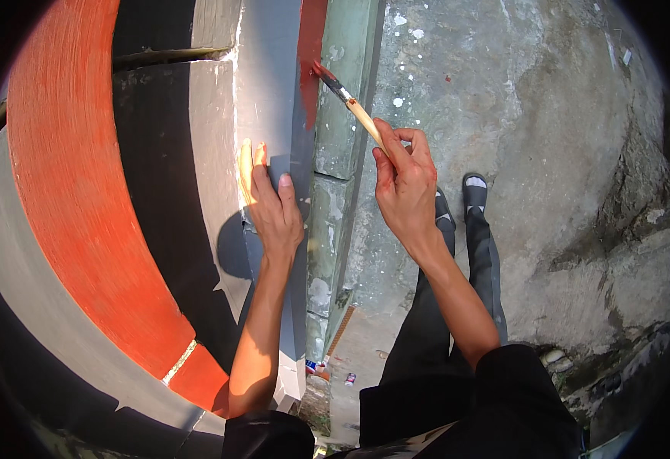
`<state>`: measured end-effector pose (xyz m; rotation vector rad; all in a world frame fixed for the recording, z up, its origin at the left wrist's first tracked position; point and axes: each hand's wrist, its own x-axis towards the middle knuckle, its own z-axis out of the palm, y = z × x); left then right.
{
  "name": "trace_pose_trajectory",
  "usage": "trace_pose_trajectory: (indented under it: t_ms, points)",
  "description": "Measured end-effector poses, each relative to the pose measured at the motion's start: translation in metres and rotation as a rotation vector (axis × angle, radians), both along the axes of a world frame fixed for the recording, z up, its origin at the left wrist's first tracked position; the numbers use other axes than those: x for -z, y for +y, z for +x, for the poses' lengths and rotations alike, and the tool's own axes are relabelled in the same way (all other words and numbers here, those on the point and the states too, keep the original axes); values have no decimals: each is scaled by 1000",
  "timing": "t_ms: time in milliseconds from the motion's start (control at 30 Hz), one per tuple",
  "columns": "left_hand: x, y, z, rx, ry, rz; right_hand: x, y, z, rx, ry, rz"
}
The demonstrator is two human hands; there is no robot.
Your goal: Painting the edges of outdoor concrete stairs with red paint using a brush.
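A paintbrush with a pale wooden handle is pinched between the thumb and fingers of my right hand. Its dark bristles end in a red, paint-wet tip, which meets the edge of a dark red painted strip. The strip runs along the side of a grey painted ledge and stops in a ragged lower end. On that ledge my left hand lies with fingers apart, holding nothing. Red smears show on one of its fingertips and on my right hand.
A greenish, paint-spotted base ledge borders the strip. Left stands a curved orange-red painted band beside dark gaps. My feet are on a concrete floor with white splashes. Small containers sit low down; rough rock lies right.
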<state>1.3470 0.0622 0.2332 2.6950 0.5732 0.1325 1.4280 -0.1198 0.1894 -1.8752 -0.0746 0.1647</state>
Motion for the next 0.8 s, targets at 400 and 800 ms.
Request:
trace_pose_trajectory:
  t_ms: [400, 800]
  points:
    - [-3, 3, 0, 6, 28, 65, -3, 10, -11, -42, -24, 2]
    - [-8, -6, 7, 55, -67, 23, -1, 1, -7, -11, 70, 118]
